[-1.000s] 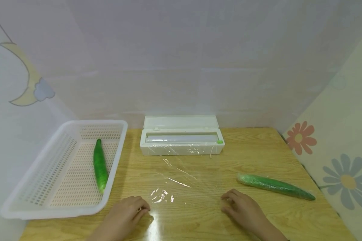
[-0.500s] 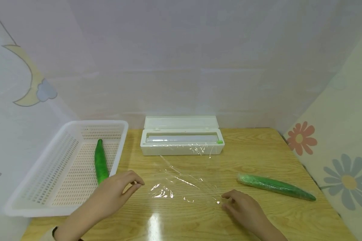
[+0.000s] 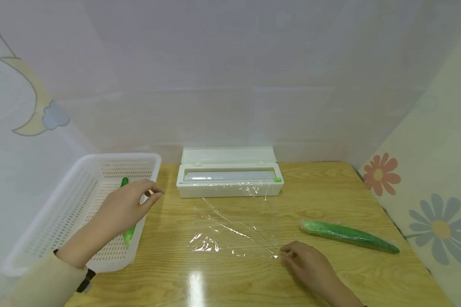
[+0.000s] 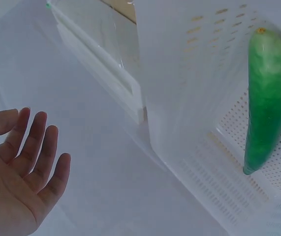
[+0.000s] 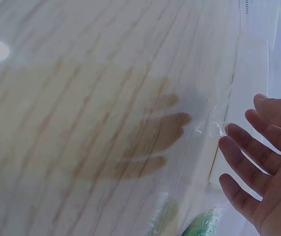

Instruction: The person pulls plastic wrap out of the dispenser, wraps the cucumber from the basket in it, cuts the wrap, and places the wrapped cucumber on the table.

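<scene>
My left hand (image 3: 124, 202) is raised over the right side of a white basket (image 3: 147, 209), covering part of the green cucumber (image 3: 128, 234) inside. In the left wrist view the fingers of that hand are loosely bent with nothing in them, and the cucumber (image 4: 268, 93) lies apart from them. A sheet of clear cling film (image 3: 230, 230) spreads over the table from a white dispenser box (image 3: 230, 190). Beside the film's near right corner is my right hand (image 3: 311, 266). Its fingers look relaxed in the right wrist view, with film (image 5: 218, 129) close to the fingertips.
A film-wrapped cucumber (image 3: 349, 235) lies on the wooden table (image 3: 319, 192) at the right. The dispenser's lid (image 3: 229, 154) stands up at the back. Printed cloth walls (image 3: 230, 85) enclose the table's back and sides.
My left hand has left the film's near left corner and moved left and away from me, over the basket. The film's near edge has crinkled. My right hand has stayed about where it was.
</scene>
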A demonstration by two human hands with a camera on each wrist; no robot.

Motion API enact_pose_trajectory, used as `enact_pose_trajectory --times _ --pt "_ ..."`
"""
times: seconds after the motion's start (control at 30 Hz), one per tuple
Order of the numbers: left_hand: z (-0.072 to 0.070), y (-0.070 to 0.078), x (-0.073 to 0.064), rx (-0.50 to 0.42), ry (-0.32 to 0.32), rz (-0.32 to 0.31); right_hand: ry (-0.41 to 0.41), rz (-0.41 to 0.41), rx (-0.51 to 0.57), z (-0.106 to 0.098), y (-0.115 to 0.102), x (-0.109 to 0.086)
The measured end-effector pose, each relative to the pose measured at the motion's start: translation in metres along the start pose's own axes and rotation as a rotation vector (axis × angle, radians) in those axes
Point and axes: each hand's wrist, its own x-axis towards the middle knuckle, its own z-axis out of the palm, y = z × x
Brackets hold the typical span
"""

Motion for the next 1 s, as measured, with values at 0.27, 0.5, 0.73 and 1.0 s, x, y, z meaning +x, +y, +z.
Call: enact_pose_trajectory --times 0.27,0.5,0.73,1.0 --pt "-0.008 -0.031 0.033 -0.114 -0.066 -0.086 0.019 -0.004 0.001 -0.001 -0.002 0.001" --pt "-0.007 -0.06 0.053 -0.181 -0.083 -0.178 0.022 0.016 -0.008 -0.002 -0.006 0.003" --pt "0.001 -0.102 0.067 -0.243 -0.051 -0.296 0.036 0.022 -0.024 -0.004 -0.008 0.009" --pt "0.017 -0.137 0.066 -0.255 -0.072 -0.382 0.039 -0.019 -0.039 -0.006 -0.009 0.012"
